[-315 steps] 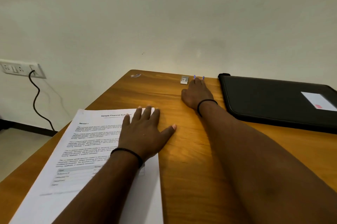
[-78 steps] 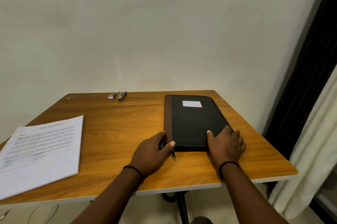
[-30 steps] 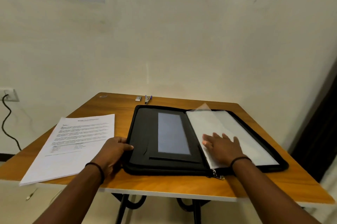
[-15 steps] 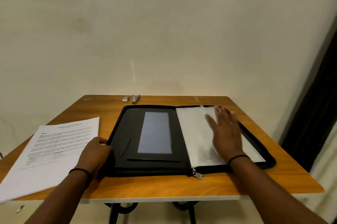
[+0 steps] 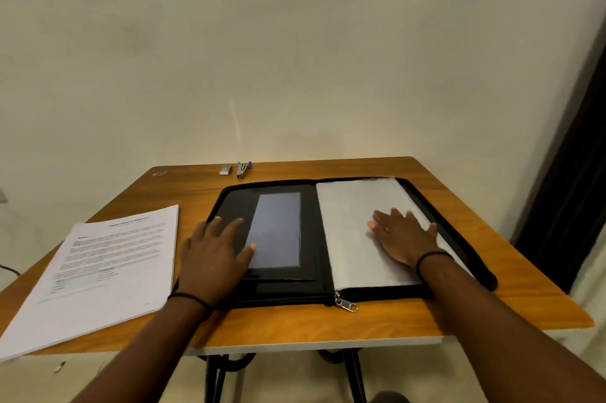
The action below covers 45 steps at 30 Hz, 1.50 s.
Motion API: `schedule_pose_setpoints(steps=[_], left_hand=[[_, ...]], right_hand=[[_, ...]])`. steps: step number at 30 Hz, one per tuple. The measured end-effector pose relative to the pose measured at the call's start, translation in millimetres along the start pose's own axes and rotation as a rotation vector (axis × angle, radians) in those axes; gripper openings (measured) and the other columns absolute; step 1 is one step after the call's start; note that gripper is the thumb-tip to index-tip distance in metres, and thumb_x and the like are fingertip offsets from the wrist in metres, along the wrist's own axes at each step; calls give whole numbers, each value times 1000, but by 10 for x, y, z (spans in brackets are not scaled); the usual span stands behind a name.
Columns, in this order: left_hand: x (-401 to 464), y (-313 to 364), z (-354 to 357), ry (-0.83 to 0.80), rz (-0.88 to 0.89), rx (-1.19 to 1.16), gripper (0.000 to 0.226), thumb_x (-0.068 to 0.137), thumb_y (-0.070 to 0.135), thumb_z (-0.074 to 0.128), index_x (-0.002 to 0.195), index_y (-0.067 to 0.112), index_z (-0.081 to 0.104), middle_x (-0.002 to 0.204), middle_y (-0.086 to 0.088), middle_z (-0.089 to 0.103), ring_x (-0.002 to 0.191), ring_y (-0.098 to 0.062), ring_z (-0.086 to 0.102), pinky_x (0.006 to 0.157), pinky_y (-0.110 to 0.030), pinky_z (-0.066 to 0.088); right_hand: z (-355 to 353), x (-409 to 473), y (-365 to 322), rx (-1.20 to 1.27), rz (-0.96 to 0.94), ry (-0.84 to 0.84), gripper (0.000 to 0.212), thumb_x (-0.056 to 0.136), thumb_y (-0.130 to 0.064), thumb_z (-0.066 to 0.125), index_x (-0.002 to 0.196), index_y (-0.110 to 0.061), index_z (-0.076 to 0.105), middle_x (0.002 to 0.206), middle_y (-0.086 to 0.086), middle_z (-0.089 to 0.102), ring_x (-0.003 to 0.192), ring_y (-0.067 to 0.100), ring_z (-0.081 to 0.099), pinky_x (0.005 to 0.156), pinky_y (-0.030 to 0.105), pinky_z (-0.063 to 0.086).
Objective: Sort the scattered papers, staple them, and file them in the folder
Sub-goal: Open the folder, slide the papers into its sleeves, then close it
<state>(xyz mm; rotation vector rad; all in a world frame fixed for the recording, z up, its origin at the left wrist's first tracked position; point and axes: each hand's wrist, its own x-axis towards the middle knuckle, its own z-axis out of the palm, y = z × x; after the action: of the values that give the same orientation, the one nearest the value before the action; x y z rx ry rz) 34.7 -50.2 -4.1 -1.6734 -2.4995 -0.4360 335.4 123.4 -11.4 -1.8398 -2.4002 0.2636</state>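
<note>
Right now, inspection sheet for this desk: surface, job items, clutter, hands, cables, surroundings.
Surface: wooden table, white front edge, dark metal legs below.
Job's things: black zip folder lying open, clear sleeve pages on its right half; stack of printed papers left of the folder, overhanging the table's left edge; stapler at the far edge.
Clutter: small staple box beside the stapler.
Hands: left hand flat on the folder's left half; right hand flat on the sleeve pages.
Cables: a short dark length at the left frame edge.
Surroundings: cream wall; dark curtain on the right.
</note>
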Motion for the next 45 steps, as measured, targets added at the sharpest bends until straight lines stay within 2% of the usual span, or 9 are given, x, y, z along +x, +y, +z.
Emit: schedule_pose_setpoints(steps=[2,7,12,16,23,29,34,41,45], left_hand=[[10,22,92,-61,-3,-14,62,97,60,41,151,32,34,159,-7,31,149,-30,20,117,-50,25],[10,-389,-59,217,-158,-133,48,96,47,53,129,12,60,124,-14,65,115,-31,59,91,-44,49],[4,-1032,-228,235,-411,-142,42,93,31,62,130,10,60,124,-20,63,115,-41,56,96,-48,45],[-147,-1567,-324,245,-531,-74,41,90,34,65,121,7,62,116,-23,64,110,-44,56,93,-47,46],[-486,-2294,-467,119,-835,-7,72,86,68,54,123,5,56,127,-20,54,119,-39,48,98,-42,41],[-350,-2412,-566,51,-725,-230,54,90,55,61,110,6,63,111,-13,68,103,-31,63,81,-36,48],[-288,-2409,-590,-33,-754,-429,31,90,39,67,99,12,54,112,-13,65,96,-27,59,82,-34,45],[-257,-2406,-652,10,-749,-835,40,78,9,79,115,3,65,115,-14,68,105,-33,63,98,-44,50],[-399,-2319,-776,192,-593,-957,20,83,-1,70,100,10,69,100,-10,70,83,-21,64,72,-31,51]], right_hand=[[27,6,51,2,1,-17,55,99,-63,20,149,-43,28,163,-1,20,150,31,13,114,68,5],[16,-27,-54,-46,6,125,57,100,-58,29,150,-30,34,162,7,22,149,32,15,118,60,11],[69,-355,-1212,380,-351,256,36,95,-43,58,115,-15,68,120,5,65,116,24,58,98,37,47],[278,-767,-2419,549,-553,93,24,94,-37,60,103,-18,72,104,-1,69,97,15,62,85,30,52],[667,-959,-3596,521,-456,-103,38,96,-37,57,121,-8,60,125,9,64,108,26,62,79,26,47],[691,-722,-3929,333,-295,-75,41,91,-48,61,109,-11,68,112,7,69,97,26,66,80,34,56],[672,-606,-3915,355,-242,-119,23,91,-39,64,91,-16,61,103,5,69,82,20,60,65,29,47],[669,-550,-3840,472,-168,-153,21,89,-28,67,78,-14,56,93,5,66,80,22,62,66,31,51],[665,-618,-3775,714,-141,-174,21,86,-32,70,91,-12,65,99,7,70,84,24,68,67,32,57]])
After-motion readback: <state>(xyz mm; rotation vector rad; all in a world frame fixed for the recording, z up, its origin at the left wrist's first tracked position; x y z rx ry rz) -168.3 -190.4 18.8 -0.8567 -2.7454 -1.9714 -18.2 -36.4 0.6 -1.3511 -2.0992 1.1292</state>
